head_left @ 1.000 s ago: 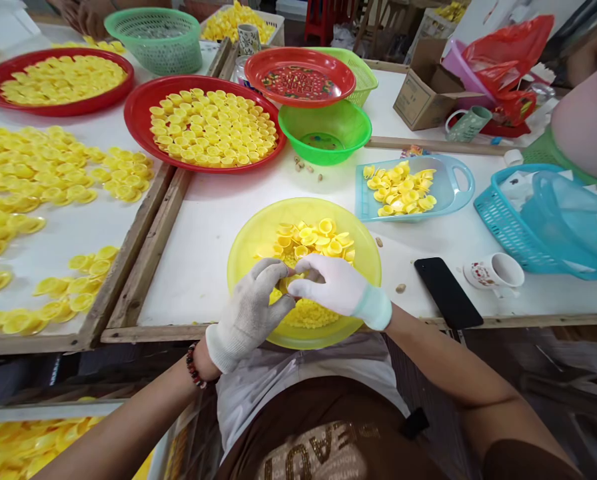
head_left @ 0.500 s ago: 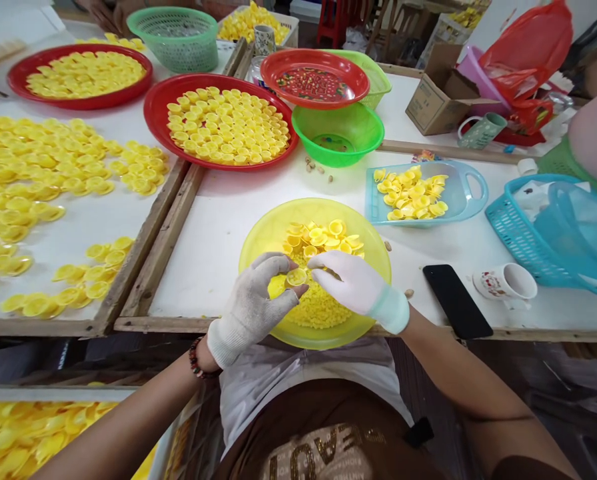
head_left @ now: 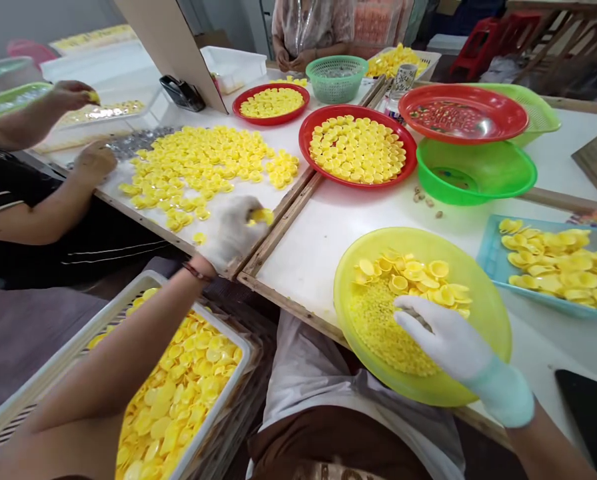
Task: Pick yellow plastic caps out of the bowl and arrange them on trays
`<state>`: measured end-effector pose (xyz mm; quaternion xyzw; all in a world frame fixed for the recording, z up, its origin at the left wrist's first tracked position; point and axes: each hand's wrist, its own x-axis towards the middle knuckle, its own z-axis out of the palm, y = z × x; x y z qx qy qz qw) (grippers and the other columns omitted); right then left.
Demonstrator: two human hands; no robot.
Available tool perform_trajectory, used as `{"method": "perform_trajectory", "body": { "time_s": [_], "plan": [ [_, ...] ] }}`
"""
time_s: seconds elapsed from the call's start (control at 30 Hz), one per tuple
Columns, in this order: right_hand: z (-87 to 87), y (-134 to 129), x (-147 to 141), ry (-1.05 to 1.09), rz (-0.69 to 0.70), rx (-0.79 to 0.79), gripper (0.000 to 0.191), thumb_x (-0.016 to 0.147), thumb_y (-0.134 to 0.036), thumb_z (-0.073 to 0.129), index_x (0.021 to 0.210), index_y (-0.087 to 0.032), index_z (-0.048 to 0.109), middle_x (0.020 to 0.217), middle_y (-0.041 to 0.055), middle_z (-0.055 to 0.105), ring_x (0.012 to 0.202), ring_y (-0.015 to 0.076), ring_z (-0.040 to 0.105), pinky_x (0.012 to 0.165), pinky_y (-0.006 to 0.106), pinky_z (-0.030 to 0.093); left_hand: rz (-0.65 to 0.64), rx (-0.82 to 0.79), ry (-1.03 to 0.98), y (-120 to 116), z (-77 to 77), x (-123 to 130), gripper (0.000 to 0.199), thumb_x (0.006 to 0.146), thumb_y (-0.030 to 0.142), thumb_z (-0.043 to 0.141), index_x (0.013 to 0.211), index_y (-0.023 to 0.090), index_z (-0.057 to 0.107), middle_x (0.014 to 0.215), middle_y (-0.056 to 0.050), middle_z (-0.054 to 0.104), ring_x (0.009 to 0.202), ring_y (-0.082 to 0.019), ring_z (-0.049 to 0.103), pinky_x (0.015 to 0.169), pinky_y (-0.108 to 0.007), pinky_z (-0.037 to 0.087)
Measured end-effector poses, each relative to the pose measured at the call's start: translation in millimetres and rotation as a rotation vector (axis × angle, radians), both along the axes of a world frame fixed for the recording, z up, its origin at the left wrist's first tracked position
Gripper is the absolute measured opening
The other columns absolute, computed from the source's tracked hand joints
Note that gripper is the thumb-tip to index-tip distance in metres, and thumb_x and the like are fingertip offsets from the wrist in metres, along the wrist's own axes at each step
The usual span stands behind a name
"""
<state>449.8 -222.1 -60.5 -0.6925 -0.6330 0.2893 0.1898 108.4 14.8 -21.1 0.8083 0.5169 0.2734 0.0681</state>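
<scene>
My left hand (head_left: 232,232), in a white glove and smeared by motion, is over the left table near its wooden edge. A small yellow plastic cup (head_left: 263,217) is in its fingers. Yellow cups (head_left: 203,157) lie spread on the table beyond it. My right hand (head_left: 446,337), gloved too, hovers over the yellow bowl (head_left: 493,333), thumb and fingertips drawn together; what they hold, if anything, cannot be made out. Inside the bowl are small yellow granules (head_left: 383,327) and a heap of loose yellow cups (head_left: 413,273).
Red trays (head_left: 408,167) of yellow cups stand at the back. Beside them are a green bowl (head_left: 508,170) and a red plate (head_left: 516,123). A blue basket (head_left: 488,257) and a black phone (head_left: 588,407) are at right. Below left is a crate (head_left: 238,347). A co-worker's hand (head_left: 96,160) is left.
The view has swung left. My left hand has moved from over the bowl to the left table with a yellow cup. My right hand has stayed over the bowl.
</scene>
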Motion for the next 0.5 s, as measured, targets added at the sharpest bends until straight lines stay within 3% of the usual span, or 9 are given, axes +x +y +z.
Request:
{"method": "perform_trajectory", "body": {
  "time_s": [0.1, 0.17, 0.23, 0.33, 0.5],
  "plan": [
    [-3.3, -2, 0, -0.025, 0.006, 0.000, 0.036, 0.096, -0.048, 0.048, 0.113, -0.023, 0.066, 0.117, 0.0091, 0.074, 0.108, 0.0301, 0.069, 0.098, 0.046, 0.052, 0.253, -0.115, 0.155, 55, -1.3, -69, 0.029, 0.079, 0.034, 0.072, 0.098, 0.013, 0.066, 0.077, 0.003, 0.060, 0.072, -0.012, 0.049, 0.071, -0.025, 0.043],
    [-4.6, -1, -1, -0.042, 0.027, 0.009, 0.034, 0.096, -0.046, 0.048, 0.112, -0.023, 0.067, 0.116, 0.0090, 0.074, 0.108, 0.0298, 0.069, 0.098, 0.045, 0.051, 0.319, -0.199, 0.194, 79, -7.7, -104, 0.039, 0.074, 0.046, 0.077, 0.093, 0.014, 0.066, 0.069, 0.005, 0.056, 0.065, -0.010, 0.043, 0.067, -0.024, 0.040],
    [-4.5, 1, -1, -0.065, 0.072, -0.003, 0.032, 0.097, -0.044, 0.046, 0.109, -0.024, 0.068, 0.115, 0.0083, 0.074, 0.107, 0.0286, 0.069, 0.096, 0.043, 0.051, 0.281, -0.225, 0.214, 92, -16.4, -127, 0.052, 0.069, 0.063, 0.077, 0.085, 0.015, 0.065, 0.061, 0.007, 0.052, 0.060, -0.008, 0.039, 0.065, -0.023, 0.038],
    [-0.4, 5, -4, -0.107, 0.143, -0.042, 0.031, 0.100, -0.040, 0.041, 0.102, -0.024, 0.068, 0.107, 0.0069, 0.075, 0.099, 0.0259, 0.069, 0.090, 0.039, 0.051, 0.158, -0.226, 0.241, 102, -28.8, -140, 0.066, 0.057, 0.081, 0.070, 0.071, 0.017, 0.062, 0.050, 0.010, 0.050, 0.055, -0.007, 0.036, 0.061, -0.021, 0.036],
    [9.1, 18, -11, -0.188, 0.174, -0.044, 0.030, 0.101, -0.031, 0.040, 0.085, -0.023, 0.064, 0.087, 0.0059, 0.072, 0.086, 0.0221, 0.066, 0.083, 0.034, 0.047, -0.010, -0.233, 0.186, 132, -48.2, -146, 0.070, 0.044, 0.086, 0.069, 0.064, 0.019, 0.065, 0.048, 0.009, 0.059, 0.051, -0.010, 0.044, 0.056, -0.022, 0.035]
  ]
}}
